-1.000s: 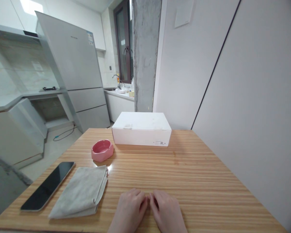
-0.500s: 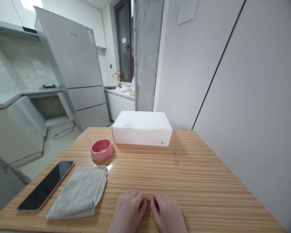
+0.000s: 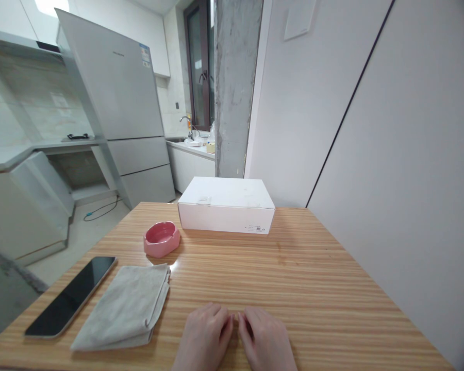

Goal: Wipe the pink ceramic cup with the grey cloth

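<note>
My left hand (image 3: 205,335) rests on the wooden table (image 3: 313,293) near its front edge, fingers curled under and thumb against them. Beside it, a small gap away, my right hand (image 3: 266,337) lies the same way. Both look closed, and nothing shows in either; the fingertips are partly hidden. To the left of my left hand lies a folded grey cloth (image 3: 126,306). Further left is a smartphone (image 3: 73,296) with a dark screen. Behind the cloth stands a pink ashtray-like bowl (image 3: 161,240).
A closed white box (image 3: 226,206) sits at the table's far edge. A white wall panel (image 3: 390,170) runs along the right side. Beyond the table are a grey fridge (image 3: 112,87), a concrete pillar (image 3: 235,93) and a sink counter (image 3: 193,154). A cable (image 3: 100,211) lies on the floor.
The view has shifted very slightly. Both hands and the things on the table stay in place.
</note>
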Tool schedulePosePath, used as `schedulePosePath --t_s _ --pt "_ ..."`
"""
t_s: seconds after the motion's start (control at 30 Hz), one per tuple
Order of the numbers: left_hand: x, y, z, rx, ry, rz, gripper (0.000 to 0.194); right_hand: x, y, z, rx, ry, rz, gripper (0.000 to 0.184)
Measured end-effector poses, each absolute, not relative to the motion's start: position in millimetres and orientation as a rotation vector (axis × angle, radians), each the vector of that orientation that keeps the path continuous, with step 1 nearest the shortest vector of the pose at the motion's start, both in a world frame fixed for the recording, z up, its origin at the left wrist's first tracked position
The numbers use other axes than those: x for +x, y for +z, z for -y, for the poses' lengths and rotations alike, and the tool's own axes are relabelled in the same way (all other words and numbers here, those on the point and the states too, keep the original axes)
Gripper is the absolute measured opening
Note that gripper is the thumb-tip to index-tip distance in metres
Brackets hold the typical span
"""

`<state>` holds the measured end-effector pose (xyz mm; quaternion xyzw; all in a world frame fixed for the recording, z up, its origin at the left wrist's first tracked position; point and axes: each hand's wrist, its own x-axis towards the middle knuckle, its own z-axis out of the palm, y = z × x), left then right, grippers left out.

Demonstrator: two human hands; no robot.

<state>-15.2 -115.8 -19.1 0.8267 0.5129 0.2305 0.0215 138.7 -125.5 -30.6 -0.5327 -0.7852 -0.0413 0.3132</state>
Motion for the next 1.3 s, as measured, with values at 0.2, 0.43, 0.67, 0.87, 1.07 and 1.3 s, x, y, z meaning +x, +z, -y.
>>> schedulePosePath --t_s 0.2,0.43,0.67,0.87,1.07,1.3 --pt "-14.5 -16.1 116.8 2.555 0.712 -1.603 0.023 138.6 -30.8 125.5 -1.404 -0.123 2.083 0.043" --pt "-13.8 -16.6 115.9 2.598 0.737 -1.609 0.023 139.2 -32.1 125.0 -1.403 -0.136 2.079 0.044" --pt "-14.4 -17.0 116.6 2.588 0.72 -1.612 0.023 139.2 -30.2 126.4 -1.411 -0.108 2.077 0.043" --pt "-14.2 -17.6 115.9 2.572 0.711 -1.62 0.023 139.5 -28.5 127.3 -1.406 -0.084 2.085 0.042" --pt "-14.6 -19.5 116.3 2.59 0.719 -1.61 0.023 139.4 -30.0 127.0 -1.407 -0.102 2.077 0.041" --pt "-14.3 -16.9 117.5 2.544 0.672 -1.628 0.022 139.3 -33.5 125.9 -1.409 -0.08 2.077 0.04"
